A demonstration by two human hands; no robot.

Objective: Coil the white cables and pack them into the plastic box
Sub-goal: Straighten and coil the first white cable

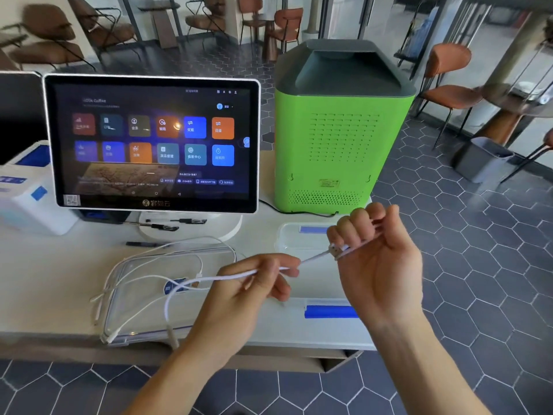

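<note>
While cable end (336, 250) sits wound on right hand (377, 265) fingers, step in hand judged: first wraps of coil. Right hand half-curled, cable looped round fingers; left hand (254, 283) pinches taut white cable (236, 275) between thumb and fingertips. Advice: feed slack evenly, keep loops same size, avoid twist. Cable tail trails left over clear plastic box (125, 295) on desk (54, 280). Count: hands 2; boxes 1, lid (299, 235) behind hands; white cables apparently 2, tangle unclear.
</note>
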